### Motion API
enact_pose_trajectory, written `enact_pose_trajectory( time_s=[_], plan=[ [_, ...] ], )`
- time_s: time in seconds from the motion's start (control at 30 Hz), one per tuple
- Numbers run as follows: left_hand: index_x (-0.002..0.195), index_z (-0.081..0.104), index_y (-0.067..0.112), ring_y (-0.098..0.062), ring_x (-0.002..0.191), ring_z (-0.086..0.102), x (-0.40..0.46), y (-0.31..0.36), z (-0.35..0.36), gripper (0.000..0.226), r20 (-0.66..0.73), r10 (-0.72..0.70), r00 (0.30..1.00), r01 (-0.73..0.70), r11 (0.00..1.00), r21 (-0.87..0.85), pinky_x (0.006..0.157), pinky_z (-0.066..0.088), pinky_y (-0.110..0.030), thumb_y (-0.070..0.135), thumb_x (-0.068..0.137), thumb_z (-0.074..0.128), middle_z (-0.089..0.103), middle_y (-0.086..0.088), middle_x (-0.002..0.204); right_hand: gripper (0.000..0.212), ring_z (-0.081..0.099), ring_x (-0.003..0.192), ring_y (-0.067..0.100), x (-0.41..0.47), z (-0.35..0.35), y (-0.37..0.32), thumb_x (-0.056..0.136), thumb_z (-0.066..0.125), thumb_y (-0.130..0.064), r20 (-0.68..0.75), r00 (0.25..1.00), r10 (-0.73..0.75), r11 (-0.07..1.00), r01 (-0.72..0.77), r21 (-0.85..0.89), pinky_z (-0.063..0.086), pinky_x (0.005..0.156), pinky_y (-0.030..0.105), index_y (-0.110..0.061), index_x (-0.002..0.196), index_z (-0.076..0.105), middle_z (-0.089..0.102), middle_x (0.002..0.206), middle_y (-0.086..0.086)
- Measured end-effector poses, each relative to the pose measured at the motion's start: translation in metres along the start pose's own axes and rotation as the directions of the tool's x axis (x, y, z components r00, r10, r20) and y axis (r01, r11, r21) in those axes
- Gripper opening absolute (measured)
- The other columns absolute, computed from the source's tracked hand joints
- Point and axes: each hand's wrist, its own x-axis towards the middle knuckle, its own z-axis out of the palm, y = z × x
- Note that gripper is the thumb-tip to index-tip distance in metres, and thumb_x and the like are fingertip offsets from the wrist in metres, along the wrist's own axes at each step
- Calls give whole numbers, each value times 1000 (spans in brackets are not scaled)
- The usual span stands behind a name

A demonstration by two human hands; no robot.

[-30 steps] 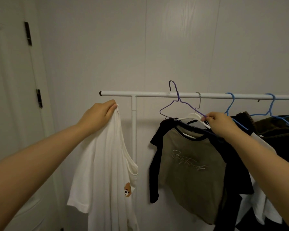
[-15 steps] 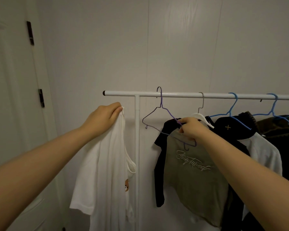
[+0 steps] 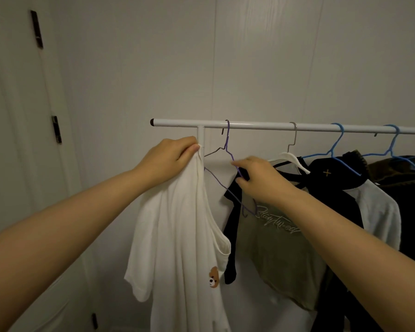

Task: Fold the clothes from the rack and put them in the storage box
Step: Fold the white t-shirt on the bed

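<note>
My left hand (image 3: 168, 159) is closed on the shoulder of a white T-shirt (image 3: 177, 236) with a small bear print, which hangs free beside the rack's upright post (image 3: 201, 134). An empty purple wire hanger (image 3: 227, 144) hooks over the white rail (image 3: 261, 127), tilted. My right hand (image 3: 256, 180) pinches its lower wire, right in front of the black collar of an olive and black shirt (image 3: 278, 255) that hangs on a white hanger (image 3: 290, 159). No storage box is in view.
Further right on the rail hang a dark and white shirt on a blue hanger (image 3: 333, 152) and dark clothes on another blue hanger (image 3: 393, 149). A white door (image 3: 10, 140) with black hinges stands at the left. A pale wall is close behind the rack.
The purple hanger slid left along the rail, and my right hand followed it from the right side of the olive shirt's collar to the left. My left hand kept holding the white T-shirt.
</note>
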Motion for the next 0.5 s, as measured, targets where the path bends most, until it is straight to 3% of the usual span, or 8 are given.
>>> enact_pose_trajectory(
  time_s=[0.07,0.17,0.3,0.4,0.5],
  plan=[
    [78,44,24,-18,62,51,2,8,-5,31,-43,37,998,-37,999,-10,63,49,-44,42,101,35,49,7,62,52,51,127,15,-7,1,-21,97,57,-22,-4,988,-153,967,150,206,42,108,31,-22,147,46,56,139,0],
    [76,41,31,-7,59,48,4,19,-11,26,-108,83,991,-90,994,-68,59,42,-38,36,102,40,47,12,61,50,57,119,9,-17,12,-43,97,58,-24,151,962,-228,923,164,349,49,99,28,-26,145,46,60,133,-5],
    [77,42,29,-7,59,46,4,29,-18,26,-110,140,984,-151,983,-100,56,32,-34,36,101,40,45,10,60,37,64,102,10,-33,41,-43,98,53,-17,183,969,-165,934,94,345,53,94,31,-23,135,55,68,119,-3],
    [84,51,18,-8,59,45,5,30,-22,27,-114,146,983,-163,973,-163,57,34,-35,34,102,39,46,8,63,32,66,103,9,-47,60,-30,94,60,-23,282,954,-100,902,-33,430,55,91,29,-25,126,62,70,115,-7],
    [85,52,18,-11,58,43,6,35,-18,27,-152,155,976,-188,955,-230,58,32,-32,34,102,39,44,6,61,20,68,92,17,-67,81,-9,88,63,-22,340,940,26,939,-140,314,59,82,36,-15,106,68,71,101,1]
  ],
)
